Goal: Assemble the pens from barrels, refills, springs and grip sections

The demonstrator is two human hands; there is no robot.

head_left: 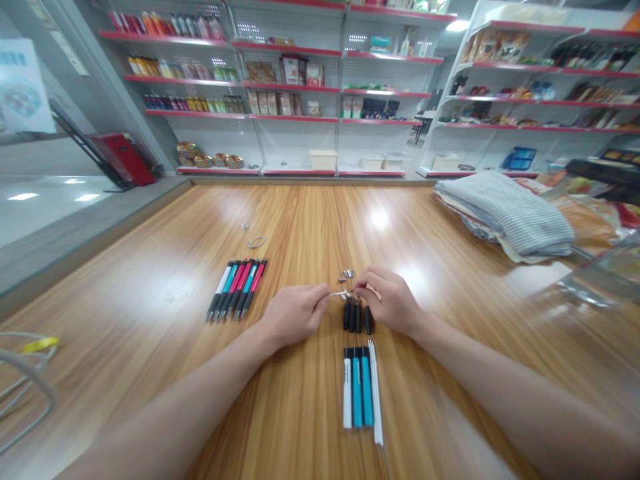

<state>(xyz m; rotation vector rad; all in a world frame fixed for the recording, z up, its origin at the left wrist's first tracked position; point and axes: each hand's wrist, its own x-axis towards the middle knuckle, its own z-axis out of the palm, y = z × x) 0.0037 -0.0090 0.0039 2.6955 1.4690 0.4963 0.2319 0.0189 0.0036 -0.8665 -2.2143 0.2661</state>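
My left hand (294,313) is closed in a pinch on a thin silvery pen part (340,293) at the middle of the wooden table (150,320). My right hand (387,299) is curled shut at the other end of that part, fingertips meeting it. Just beyond lie small metal tips (347,274). Under the hands sit several black pen grips (356,316). Nearer me lie white and teal pen barrels (357,387) with white refills (376,393) beside them. A row of assembled pens (238,289) lies to the left.
A small spring ring (257,243) lies past the assembled pens. Folded striped cloth (505,213) sits at the right, with clear packaging (595,280) nearer. Grey cable (25,387) is at the left edge. Store shelves (295,87) stand behind the table.
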